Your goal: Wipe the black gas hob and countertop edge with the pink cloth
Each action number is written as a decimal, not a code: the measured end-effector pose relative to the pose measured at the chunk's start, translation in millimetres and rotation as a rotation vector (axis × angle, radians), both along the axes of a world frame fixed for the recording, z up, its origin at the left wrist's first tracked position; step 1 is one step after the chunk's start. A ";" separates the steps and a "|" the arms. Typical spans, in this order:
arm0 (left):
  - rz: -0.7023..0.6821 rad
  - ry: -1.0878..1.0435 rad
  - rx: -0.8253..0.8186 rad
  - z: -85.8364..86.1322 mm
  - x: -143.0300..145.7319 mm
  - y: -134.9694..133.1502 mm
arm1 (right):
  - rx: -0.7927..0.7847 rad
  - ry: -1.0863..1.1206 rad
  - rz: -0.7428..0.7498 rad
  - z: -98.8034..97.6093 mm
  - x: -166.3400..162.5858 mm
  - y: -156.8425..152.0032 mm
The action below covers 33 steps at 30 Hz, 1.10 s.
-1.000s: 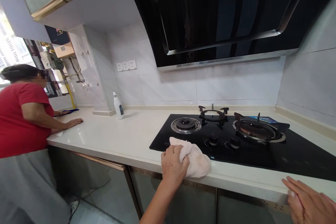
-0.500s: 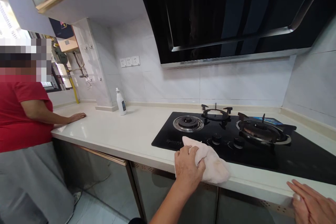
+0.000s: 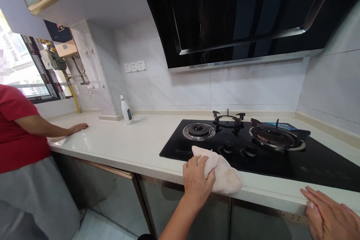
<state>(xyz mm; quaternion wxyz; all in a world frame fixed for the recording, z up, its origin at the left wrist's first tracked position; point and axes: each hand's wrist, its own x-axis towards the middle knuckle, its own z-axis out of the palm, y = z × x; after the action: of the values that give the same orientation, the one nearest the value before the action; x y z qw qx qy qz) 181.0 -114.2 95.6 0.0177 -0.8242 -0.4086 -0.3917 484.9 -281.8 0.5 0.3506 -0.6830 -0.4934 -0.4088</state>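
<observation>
cloth [image 3: 227, 176] has slid right along the counter [image 3: 140, 146], overlapping the stove [image 3: 270, 165]; the nearer left hand [image 3: 197, 178] clutches its left end, fingers curled, its length slanting away rightward; the right hand [image 3: 329, 210], fingers straight, holds nothing visible.

Cloth [image 3: 227, 175] under my left hand [image 3: 197, 177], across hob's [image 3: 292, 167] front edge; bottle [image 3: 126, 111] on counter [image 3: 112, 141], left of hob; hood [image 3: 239, 15] above.

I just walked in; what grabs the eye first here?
The big black range hood at upper right, above the black stove. Then a pale cloth in the left grip, at the stove's front edge. At far left, a person's red shirt stands out.
</observation>
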 end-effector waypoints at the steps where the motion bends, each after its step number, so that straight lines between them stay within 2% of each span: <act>1: -0.002 -0.006 0.007 -0.7 -0.3 0.1 | 0.002 0.008 -0.004 -1.0 0.6 0.2; 20: -0.027 -0.048 0.110 -8.6 -4.9 1.9 | 0.008 0.043 -0.010 -2.1 -0.1 0.6; 33: -0.017 -0.038 0.091 -3.2 -5.4 -3.1 | -0.009 0.065 -0.003 -2.1 0.6 -0.6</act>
<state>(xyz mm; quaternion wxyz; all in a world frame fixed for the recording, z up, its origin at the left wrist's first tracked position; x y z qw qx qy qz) 175.5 -117.4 92.4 0.0440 -0.8184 -0.3834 -0.4257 485.5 -282.4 -1.5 0.3627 -0.6983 -0.4824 -0.3848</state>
